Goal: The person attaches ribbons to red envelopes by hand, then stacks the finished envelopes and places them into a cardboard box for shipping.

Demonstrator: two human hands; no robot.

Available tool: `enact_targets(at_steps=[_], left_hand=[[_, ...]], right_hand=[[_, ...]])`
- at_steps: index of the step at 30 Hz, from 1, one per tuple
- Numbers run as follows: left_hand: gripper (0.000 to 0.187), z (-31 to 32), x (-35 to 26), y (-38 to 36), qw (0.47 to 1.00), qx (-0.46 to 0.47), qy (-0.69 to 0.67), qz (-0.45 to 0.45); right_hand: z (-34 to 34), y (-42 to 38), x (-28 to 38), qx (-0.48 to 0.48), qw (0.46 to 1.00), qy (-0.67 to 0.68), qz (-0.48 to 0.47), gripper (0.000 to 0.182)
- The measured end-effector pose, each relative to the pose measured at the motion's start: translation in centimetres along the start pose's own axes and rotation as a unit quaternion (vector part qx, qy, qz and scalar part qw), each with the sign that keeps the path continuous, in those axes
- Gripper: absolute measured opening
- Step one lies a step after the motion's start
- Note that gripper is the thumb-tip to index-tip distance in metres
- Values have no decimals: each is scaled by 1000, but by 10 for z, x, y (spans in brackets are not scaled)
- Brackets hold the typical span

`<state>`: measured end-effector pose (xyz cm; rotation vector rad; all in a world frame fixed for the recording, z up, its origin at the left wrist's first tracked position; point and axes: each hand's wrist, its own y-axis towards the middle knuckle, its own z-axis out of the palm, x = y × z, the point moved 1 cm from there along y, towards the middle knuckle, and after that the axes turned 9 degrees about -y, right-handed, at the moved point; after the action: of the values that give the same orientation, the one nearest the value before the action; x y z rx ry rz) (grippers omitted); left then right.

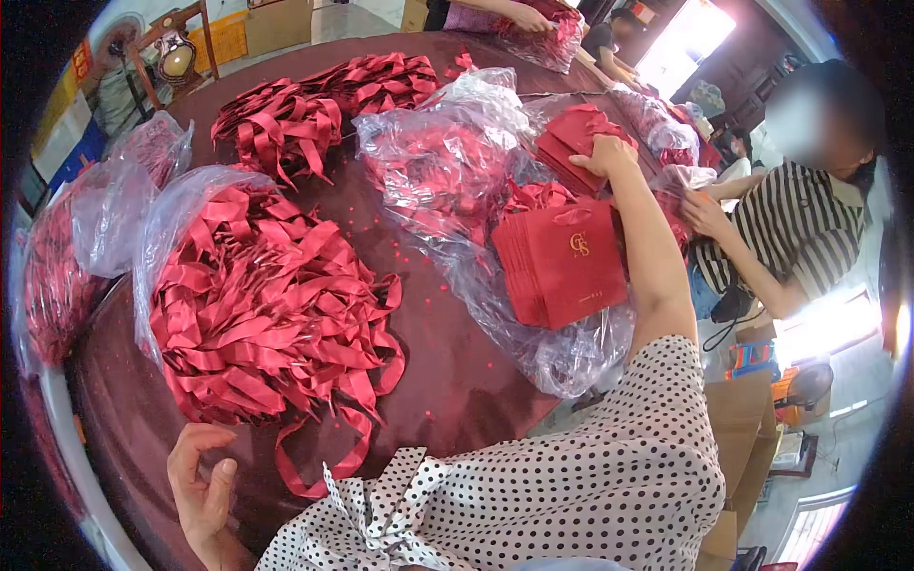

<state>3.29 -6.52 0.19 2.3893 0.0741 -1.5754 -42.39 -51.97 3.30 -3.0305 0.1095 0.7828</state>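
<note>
My right hand reaches far across the table and rests on a pile of red paper pieces; its fingertips are partly hidden against the pile. Nearer to me, a stack of red bags with a gold logo lies on clear plastic. At the lower left, my left hand is raised with thumb and fingers apart and holds nothing. Just beyond it lies a big heap of red ribbons, partly in a clear bag. One ribbon loop hangs towards my dotted shirt.
More ribbon bundles and a plastic bag of ribbons lie on the dark red tablecloth. Filled bags line the left edge. A person in a striped shirt works at the right; another person's hand is at the top.
</note>
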Motion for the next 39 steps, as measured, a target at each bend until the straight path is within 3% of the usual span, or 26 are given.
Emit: enact_targets(at_steps=[9,18,21,27,31,35,38,39], left_hand=[[26,-1,-3,-1,1000,-3,-5,-10],[27,2,-4,1,1000,-9,-7,-18],[20,4,1,-2,999,-5,-26,-18],[17,12,7,-4,998,59,-2,-18],[13,20,12,-6,995,71,-32,62],[7,21,9,-8,994,48,-75,59],[4,31,25,-9,990,-17,-122,72],[3,35,26,-11,989,-21,-128,71]], right_hand=[[1,-11,7,-113,992,-44,-33,62],[33,20,4,-83,993,-36,-69,40],[38,22,1,-72,994,-19,-78,40],[13,0,-4,-61,993,57,-89,59],[7,-10,-7,-120,985,42,-117,63],[-20,-44,-7,-140,980,81,-115,56],[-21,-65,-19,-243,950,114,-157,48],[-28,-78,-25,-237,952,118,-153,46]])
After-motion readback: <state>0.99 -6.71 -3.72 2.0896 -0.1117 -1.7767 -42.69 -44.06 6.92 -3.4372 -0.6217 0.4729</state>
